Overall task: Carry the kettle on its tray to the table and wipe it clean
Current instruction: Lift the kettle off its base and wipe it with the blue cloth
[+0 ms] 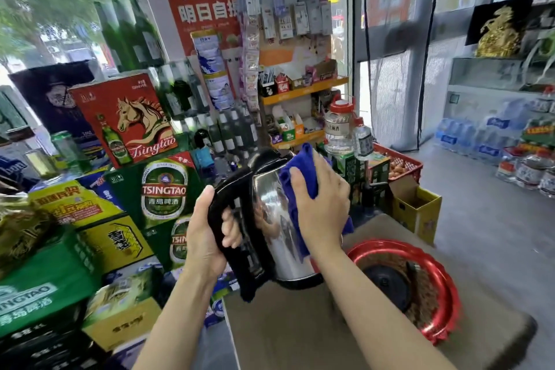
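A shiny steel kettle (271,219) with a black handle and lid is held tilted above the brown table (288,327). My left hand (207,234) grips its black handle. My right hand (324,201) presses a blue cloth (303,171) flat against the kettle's steel side near the top. The round red tray (444,288) lies on the table to the right, with the kettle's black base (387,282) resting in it.
Stacked beer cartons (162,189) and bottles crowd the left. A display rack (300,93) with small goods stands behind the kettle. A red crate (402,162), a yellow open box (417,207) and packs of bottled water (486,135) sit on the floor at right.
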Demonstrator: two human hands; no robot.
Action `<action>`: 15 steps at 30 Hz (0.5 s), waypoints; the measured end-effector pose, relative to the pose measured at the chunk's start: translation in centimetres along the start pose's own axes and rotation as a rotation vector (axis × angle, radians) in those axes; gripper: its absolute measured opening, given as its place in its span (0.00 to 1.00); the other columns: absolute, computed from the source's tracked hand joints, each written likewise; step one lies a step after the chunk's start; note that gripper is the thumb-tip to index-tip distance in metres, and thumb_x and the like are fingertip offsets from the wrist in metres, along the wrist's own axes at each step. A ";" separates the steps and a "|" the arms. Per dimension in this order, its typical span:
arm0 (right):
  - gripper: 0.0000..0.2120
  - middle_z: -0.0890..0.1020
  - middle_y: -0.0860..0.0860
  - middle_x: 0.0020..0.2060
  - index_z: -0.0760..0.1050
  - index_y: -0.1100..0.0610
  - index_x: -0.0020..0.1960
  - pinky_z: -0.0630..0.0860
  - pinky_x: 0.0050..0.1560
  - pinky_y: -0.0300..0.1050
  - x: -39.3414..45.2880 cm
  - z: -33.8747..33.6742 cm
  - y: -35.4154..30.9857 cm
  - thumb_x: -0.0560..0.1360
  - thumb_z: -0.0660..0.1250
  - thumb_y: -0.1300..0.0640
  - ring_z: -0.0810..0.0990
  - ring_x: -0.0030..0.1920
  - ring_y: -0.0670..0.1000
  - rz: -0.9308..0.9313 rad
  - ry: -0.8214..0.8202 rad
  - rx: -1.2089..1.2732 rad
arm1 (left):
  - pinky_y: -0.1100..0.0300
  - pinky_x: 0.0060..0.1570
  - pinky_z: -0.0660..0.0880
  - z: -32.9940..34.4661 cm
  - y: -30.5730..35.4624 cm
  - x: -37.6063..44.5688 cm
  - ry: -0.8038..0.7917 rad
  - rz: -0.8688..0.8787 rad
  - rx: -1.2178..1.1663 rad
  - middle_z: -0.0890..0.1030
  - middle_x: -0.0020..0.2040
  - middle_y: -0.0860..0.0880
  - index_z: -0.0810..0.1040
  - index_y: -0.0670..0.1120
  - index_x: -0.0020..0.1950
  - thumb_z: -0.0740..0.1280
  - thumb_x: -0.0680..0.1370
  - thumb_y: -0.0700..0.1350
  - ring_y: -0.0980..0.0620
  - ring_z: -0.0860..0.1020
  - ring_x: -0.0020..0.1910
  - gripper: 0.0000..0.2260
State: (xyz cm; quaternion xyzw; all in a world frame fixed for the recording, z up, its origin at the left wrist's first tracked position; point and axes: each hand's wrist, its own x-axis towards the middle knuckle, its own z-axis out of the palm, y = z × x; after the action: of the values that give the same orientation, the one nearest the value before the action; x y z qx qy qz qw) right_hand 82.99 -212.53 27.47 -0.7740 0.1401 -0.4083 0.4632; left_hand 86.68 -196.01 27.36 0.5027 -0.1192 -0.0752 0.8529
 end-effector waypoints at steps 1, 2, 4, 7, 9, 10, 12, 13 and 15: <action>0.28 0.78 0.43 0.64 0.70 0.41 0.70 0.69 0.66 0.58 1.3 0.2 1.0 0.75 0.53 0.31 0.70 0.68 0.53 0.026 -0.024 0.083 | 0.65 0.17 0.57 0.6 -0.7 -0.2 0.016 0.008 -0.011 0.65 0.18 0.50 0.68 0.44 0.28 0.61 0.78 0.59 0.54 0.61 0.14 0.25; 0.24 0.79 0.42 0.60 0.73 0.39 0.66 0.71 0.65 0.59 2.0 0.5 2.4 0.76 0.53 0.32 0.72 0.66 0.53 0.075 -0.031 0.174 | 0.64 0.17 0.57 1.0 -1.5 -0.3 0.049 0.031 0.005 0.65 0.19 0.49 0.68 0.44 0.28 0.64 0.77 0.59 0.53 0.61 0.14 0.24; 0.23 0.78 0.42 0.61 0.72 0.39 0.67 0.70 0.67 0.59 1.4 1.5 5.6 0.77 0.53 0.33 0.72 0.68 0.52 0.235 -0.011 0.295 | 0.60 0.19 0.57 2.0 -3.3 -0.5 0.145 0.098 0.113 0.66 0.20 0.45 0.69 0.42 0.28 0.68 0.73 0.59 0.49 0.61 0.16 0.24; 0.33 0.74 0.49 0.70 0.69 0.51 0.73 0.61 0.72 0.46 -3.8 3.5 9.4 0.76 0.50 0.35 0.69 0.70 0.54 0.319 0.099 0.198 | 0.58 0.22 0.59 3.3 -6.5 -0.7 0.274 0.143 0.227 0.68 0.23 0.43 0.69 0.40 0.31 0.73 0.71 0.59 0.49 0.63 0.20 0.25; 0.33 0.72 0.52 0.72 0.66 0.56 0.75 0.56 0.67 0.37 -7.7 4.6 11.1 0.76 0.50 0.38 0.68 0.66 0.57 0.295 0.085 0.047 | 0.59 0.23 0.61 3.5 -9.2 -0.7 0.324 0.127 0.234 0.69 0.24 0.42 0.70 0.42 0.31 0.73 0.70 0.61 0.49 0.64 0.21 0.24; 0.32 0.71 0.52 0.73 0.65 0.56 0.75 0.56 0.64 0.36 -9.1 5.0 12.0 0.77 0.52 0.40 0.68 0.63 0.57 0.295 0.058 -0.001 | 0.59 0.23 0.62 3.3 -10.8 -0.7 0.337 0.111 0.244 0.69 0.24 0.42 0.70 0.43 0.31 0.73 0.70 0.61 0.49 0.65 0.22 0.23; 0.27 0.70 0.49 0.72 0.66 0.56 0.74 0.57 0.60 0.35 -11.1 5.5 14.1 0.78 0.55 0.47 0.66 0.55 0.54 0.316 -0.002 -0.034 | 0.59 0.25 0.64 2.7 -14.1 -0.8 0.359 0.068 0.248 0.70 0.25 0.43 0.70 0.44 0.31 0.70 0.73 0.58 0.48 0.66 0.23 0.22; 0.26 0.71 0.48 0.71 0.68 0.55 0.74 0.58 0.58 0.35 -11.7 5.4 15.3 0.78 0.56 0.50 0.66 0.54 0.53 0.321 -0.042 -0.039 | 0.58 0.26 0.65 2.3 -15.7 -1.0 0.378 0.035 0.241 0.70 0.25 0.43 0.70 0.43 0.31 0.69 0.76 0.56 0.48 0.66 0.23 0.21; 0.21 0.73 0.45 0.68 0.71 0.54 0.72 0.61 0.57 0.36 -12.5 5.0 18.1 0.79 0.58 0.55 0.70 0.54 0.54 0.325 -0.152 -0.029 | 0.56 0.29 0.66 1.3 -18.7 -1.3 0.430 -0.027 0.238 0.71 0.25 0.44 0.71 0.44 0.32 0.67 0.79 0.54 0.48 0.67 0.25 0.20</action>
State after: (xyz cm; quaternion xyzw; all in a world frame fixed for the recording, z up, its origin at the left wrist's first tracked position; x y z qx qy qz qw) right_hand 81.92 -211.67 4.97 -0.7763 0.2338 -0.2665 0.5212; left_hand 84.89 -205.85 11.42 0.6058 0.0636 0.0365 0.7923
